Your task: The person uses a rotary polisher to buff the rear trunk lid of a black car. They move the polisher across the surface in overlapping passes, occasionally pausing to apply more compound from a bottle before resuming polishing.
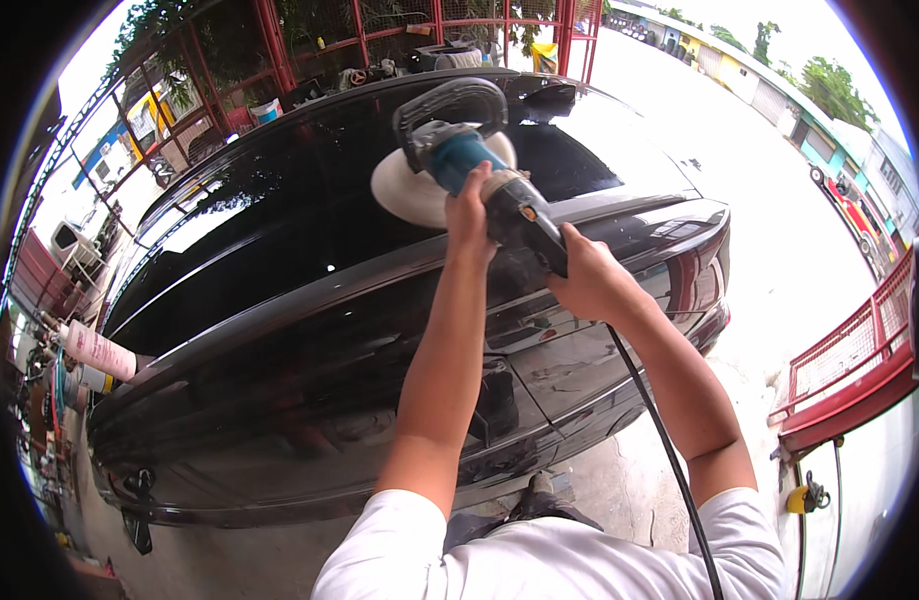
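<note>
Both my hands hold a teal and black electric polisher (463, 160) over the roof of a shiny black car (309, 390). My left hand (468, 218) is closed around the middle of its body. Further back, my right hand (591, 276) grips the black rear handle. The round white pad (403, 190) looks blurred at its edge; I cannot tell whether it touches the roof. A black loop handle (449, 98) stands up at the tool's far end. From the rear handle a black cord (667, 450) runs down past my right arm.
A pinkish-white bottle (97, 348) stands at the car's left end. Red metal fencing (279, 50) runs along the far side, with a white bucket (267, 110) near it. On the right is a red mesh gate (839, 350) with a yellow and black object (807, 497) below.
</note>
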Action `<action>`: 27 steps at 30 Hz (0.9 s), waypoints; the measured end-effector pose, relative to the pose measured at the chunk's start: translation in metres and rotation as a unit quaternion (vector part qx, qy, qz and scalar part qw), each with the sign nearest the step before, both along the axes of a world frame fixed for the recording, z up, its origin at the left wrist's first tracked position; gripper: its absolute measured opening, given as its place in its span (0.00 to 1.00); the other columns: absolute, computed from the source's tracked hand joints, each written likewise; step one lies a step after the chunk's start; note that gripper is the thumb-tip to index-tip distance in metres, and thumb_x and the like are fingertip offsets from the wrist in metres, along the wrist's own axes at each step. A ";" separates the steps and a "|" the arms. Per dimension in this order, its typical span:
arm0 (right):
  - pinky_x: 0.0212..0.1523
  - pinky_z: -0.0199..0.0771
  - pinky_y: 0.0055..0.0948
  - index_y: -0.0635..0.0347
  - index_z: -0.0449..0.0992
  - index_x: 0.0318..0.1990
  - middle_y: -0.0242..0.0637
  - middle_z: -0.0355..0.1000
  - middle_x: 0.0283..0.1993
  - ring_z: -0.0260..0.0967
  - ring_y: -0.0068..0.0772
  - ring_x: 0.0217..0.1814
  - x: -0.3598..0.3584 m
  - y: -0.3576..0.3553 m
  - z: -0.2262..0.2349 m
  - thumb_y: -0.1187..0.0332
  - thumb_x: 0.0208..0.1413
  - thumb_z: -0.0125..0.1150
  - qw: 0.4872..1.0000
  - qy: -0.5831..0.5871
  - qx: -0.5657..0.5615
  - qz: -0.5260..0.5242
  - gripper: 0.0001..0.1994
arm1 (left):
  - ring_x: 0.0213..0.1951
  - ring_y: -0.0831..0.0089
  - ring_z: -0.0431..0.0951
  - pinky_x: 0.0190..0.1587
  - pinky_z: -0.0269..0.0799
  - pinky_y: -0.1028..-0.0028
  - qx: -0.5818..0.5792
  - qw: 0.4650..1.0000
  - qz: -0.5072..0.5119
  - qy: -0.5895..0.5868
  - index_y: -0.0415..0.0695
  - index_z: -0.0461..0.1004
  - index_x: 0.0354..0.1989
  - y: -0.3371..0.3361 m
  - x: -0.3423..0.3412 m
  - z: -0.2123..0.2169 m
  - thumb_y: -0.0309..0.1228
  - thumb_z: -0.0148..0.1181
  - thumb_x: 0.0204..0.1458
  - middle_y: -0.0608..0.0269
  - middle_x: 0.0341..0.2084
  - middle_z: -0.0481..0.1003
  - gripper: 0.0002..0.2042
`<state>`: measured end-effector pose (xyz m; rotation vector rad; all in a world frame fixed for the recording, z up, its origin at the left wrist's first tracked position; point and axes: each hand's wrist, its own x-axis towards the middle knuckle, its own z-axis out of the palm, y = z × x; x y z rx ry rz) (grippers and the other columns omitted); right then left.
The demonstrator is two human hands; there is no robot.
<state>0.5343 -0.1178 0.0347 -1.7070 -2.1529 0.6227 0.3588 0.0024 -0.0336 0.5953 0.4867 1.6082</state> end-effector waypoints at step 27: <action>0.48 0.78 0.49 0.62 0.71 0.64 0.59 0.80 0.43 0.81 0.63 0.49 -0.171 0.003 -0.013 0.73 0.50 0.67 0.971 -0.016 0.067 0.230 0.30 | 0.49 0.62 0.82 0.51 0.83 0.64 0.030 0.895 0.443 -0.048 0.31 0.55 0.66 -0.058 -0.192 -0.045 0.32 0.75 0.55 0.46 0.53 0.72 0.38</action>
